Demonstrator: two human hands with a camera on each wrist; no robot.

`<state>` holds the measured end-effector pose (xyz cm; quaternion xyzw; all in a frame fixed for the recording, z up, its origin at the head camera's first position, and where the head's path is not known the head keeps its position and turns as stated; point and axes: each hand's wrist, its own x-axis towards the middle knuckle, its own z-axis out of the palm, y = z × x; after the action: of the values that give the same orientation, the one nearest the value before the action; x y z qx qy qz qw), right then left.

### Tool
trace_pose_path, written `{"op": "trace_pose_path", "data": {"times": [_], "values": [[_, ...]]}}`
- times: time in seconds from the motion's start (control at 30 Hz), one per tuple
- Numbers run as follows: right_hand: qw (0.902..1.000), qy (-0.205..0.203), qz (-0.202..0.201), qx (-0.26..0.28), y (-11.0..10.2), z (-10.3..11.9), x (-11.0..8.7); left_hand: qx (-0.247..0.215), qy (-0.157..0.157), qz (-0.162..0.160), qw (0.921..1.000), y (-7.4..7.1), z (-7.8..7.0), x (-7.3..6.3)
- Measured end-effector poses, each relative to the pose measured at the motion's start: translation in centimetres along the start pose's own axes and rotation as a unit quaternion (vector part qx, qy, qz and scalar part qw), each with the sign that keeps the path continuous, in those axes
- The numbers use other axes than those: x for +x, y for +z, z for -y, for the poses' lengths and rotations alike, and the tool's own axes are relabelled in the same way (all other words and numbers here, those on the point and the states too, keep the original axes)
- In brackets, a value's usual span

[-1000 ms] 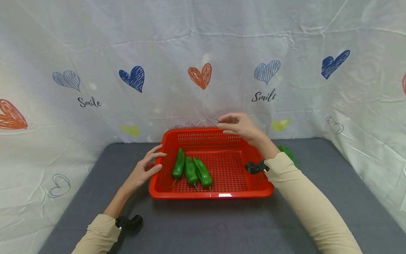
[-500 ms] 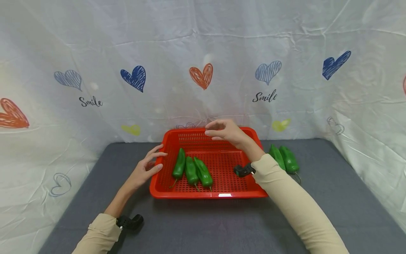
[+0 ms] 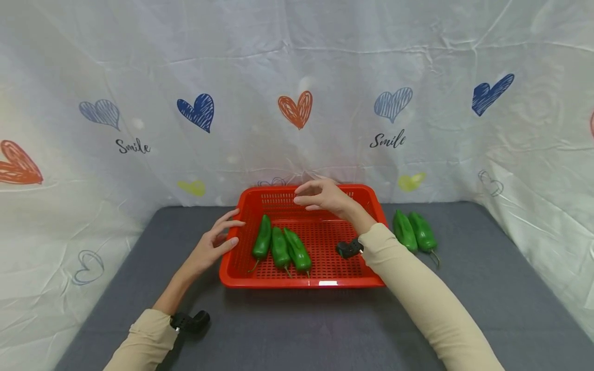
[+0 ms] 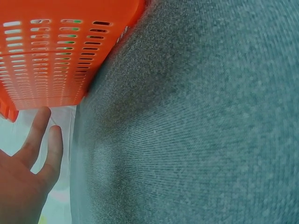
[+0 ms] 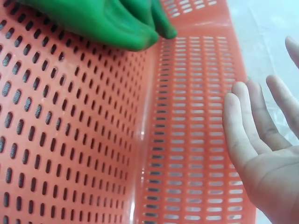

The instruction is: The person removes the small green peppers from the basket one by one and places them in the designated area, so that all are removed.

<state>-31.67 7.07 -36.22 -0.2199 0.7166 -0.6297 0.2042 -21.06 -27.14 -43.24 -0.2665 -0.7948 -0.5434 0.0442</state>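
Note:
A red perforated plastic basket (image 3: 334, 250) sits on the table, with three green peppers (image 3: 280, 249) lying in its left half, stems toward me. My left hand (image 3: 211, 246) rests at the basket's left rim, fingers spread and relaxed; in the left wrist view its fingers (image 4: 53, 144) lie beside the basket's outer wall (image 4: 51, 60). Over the back of the basket hovers my right hand (image 3: 325, 197), fingers loosely bent with nothing between them. The right wrist view has that hand (image 5: 266, 140) near the slotted wall, apart from the peppers (image 5: 107, 23).
Two more green peppers (image 3: 414, 231) lie side by side on the grey tablecloth (image 3: 297, 330), right of the basket and beside my right sleeve (image 3: 417, 278). A white curtain (image 3: 250, 62) printed with hearts hangs behind the table.
My right hand has moved left and slightly down over the basket, bringing the two peppers at the right out from behind the arm. The left hand and basket have stayed put.

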Motion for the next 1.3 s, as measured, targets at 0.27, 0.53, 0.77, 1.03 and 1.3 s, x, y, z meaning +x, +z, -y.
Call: {"op": "trace_pose_path", "data": {"times": [0.27,0.53,0.77,1.03,1.3], "values": [[0.9998,0.002,0.018,0.002,0.4,-1.0,0.8,-0.002,-0.001,0.002,1.0,0.0,-0.1,0.1],[0.999,0.016,0.037,0.017,0.9,-1.5,1.6,0.005,-0.003,0.003,1.0,-0.1,0.0,0.1],[0.9972,0.036,0.066,0.002,1.3,-2.4,2.2,0.001,-0.006,0.004,1.0,-0.1,-0.1,0.0],[0.9918,0.069,0.106,-0.019,1.4,-4.2,2.9,0.006,-0.007,0.003,1.0,0.0,-0.2,0.0],[0.9836,0.082,0.155,-0.04,1.4,-5.4,2.7,0.016,-0.011,0.001,0.9998,-0.1,-0.3,0.0]]}}
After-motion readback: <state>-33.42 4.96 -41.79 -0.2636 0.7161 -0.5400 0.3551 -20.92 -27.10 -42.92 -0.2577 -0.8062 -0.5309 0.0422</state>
